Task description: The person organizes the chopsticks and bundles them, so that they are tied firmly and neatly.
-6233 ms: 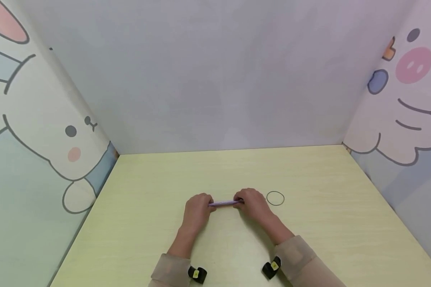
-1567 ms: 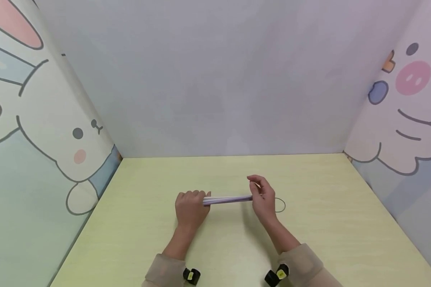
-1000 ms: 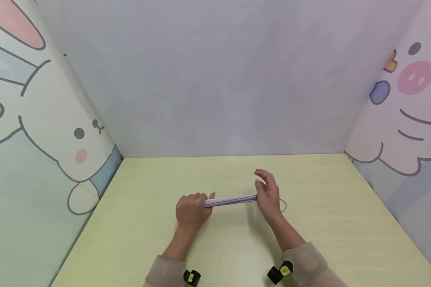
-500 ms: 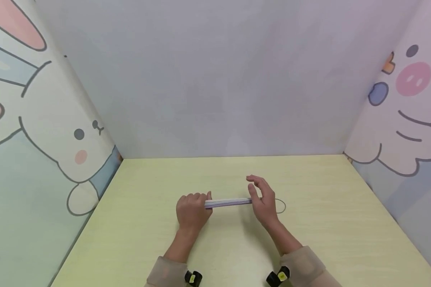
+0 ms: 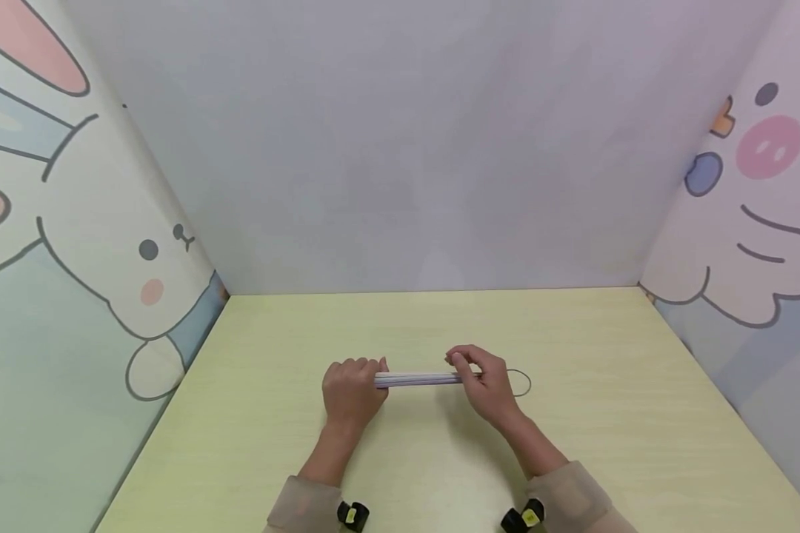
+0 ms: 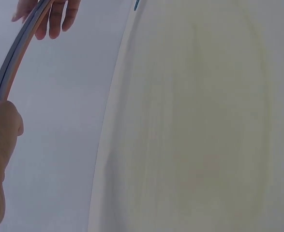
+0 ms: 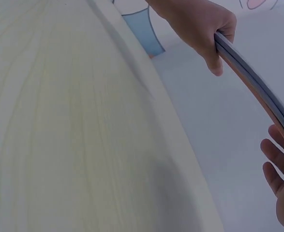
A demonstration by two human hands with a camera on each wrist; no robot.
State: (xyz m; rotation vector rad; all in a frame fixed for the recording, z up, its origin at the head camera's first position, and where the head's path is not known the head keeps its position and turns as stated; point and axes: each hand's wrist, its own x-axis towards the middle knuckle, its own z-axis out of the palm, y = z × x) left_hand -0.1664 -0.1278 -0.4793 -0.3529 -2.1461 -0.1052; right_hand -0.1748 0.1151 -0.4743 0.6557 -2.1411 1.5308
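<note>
A slim, flat bundle [image 5: 416,379] of long layered strips, white and pale purple, spans the two hands above the table. In the right wrist view the same bundle [image 7: 258,79] looks grey-blue with an orange-brown edge and bends slightly. My left hand [image 5: 353,392] grips its left end, knuckles up. At the other end is my right hand [image 5: 488,381], with the bundle running in along the palm. Its fingers [image 7: 277,157] look loose and spread in the right wrist view. The far end is hidden by that hand. A thin dark loop [image 5: 530,383] lies partly behind the right hand.
The pale yellow table [image 5: 293,326] meets a plain grey-white back wall [image 5: 400,148]. Side panels with a cartoon rabbit [image 5: 107,237] and a pig [image 5: 767,244] bound it left and right.
Earlier both hands gripped a narrower-looking bundle low over the table. Over the last second the right hand has come lower and nearer the left, its thumb and forefinger drawing closer together.
</note>
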